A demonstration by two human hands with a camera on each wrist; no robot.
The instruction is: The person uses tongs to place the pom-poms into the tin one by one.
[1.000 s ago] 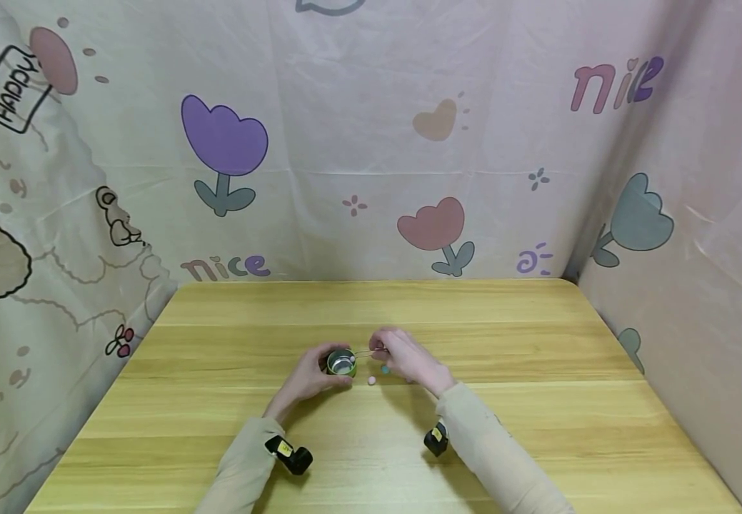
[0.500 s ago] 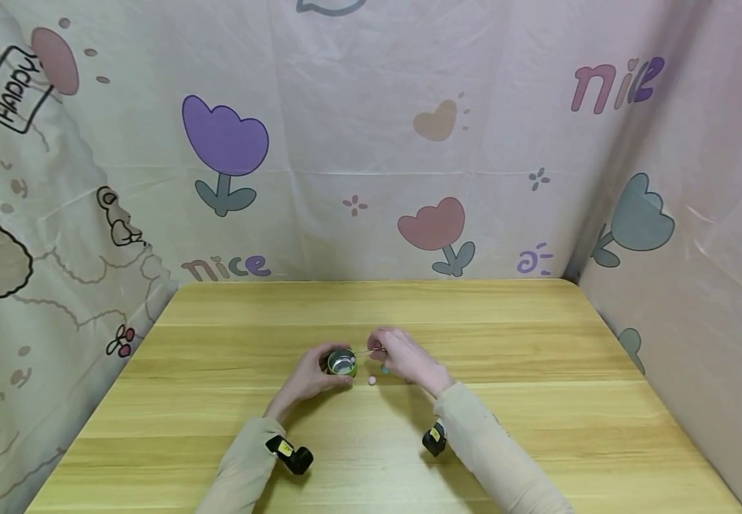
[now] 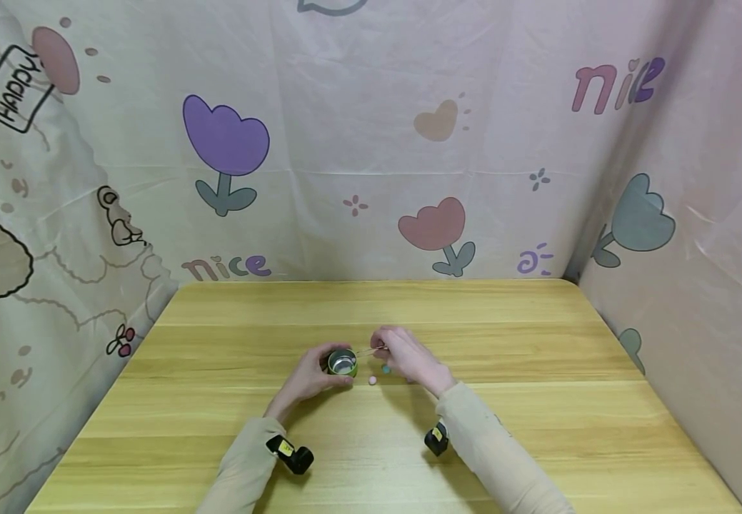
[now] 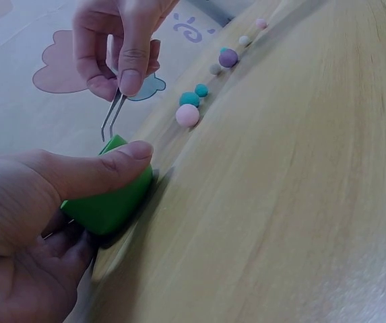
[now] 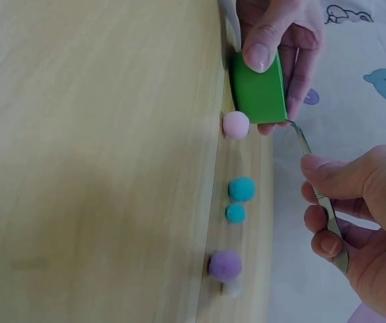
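My left hand [image 3: 311,374] grips a small green cup [image 5: 260,93] with a silvery inside, thumb on one side and fingers around the other. To its right, my right hand [image 3: 407,358] pinches metal tweezers [image 5: 303,139] between thumb and fingers. Their bent tips reach the cup's rim, and in the left wrist view the two prongs stand slightly apart at the cup's top. Beside the cup lies a pink pom-pom [image 5: 236,125]. Beyond it sit a teal pom-pom [image 5: 242,189], a smaller teal one and a purple pom-pom [image 5: 225,266]. The bottom of the cup's inside is mostly hidden by glare.
More small pom-poms, including a white pom-pom [image 4: 245,40] and a far pink pom-pom [image 4: 261,23], continue the row along the wooden table [image 3: 229,307]. A patterned cloth [image 3: 338,143] hangs behind and at both sides. Each wrist carries a black camera [image 3: 290,455].
My right hand with the tweezers has shifted slightly right since half a second ago. A pale spot near the tips at the cup shows less now. My left hand keeps the cup still.
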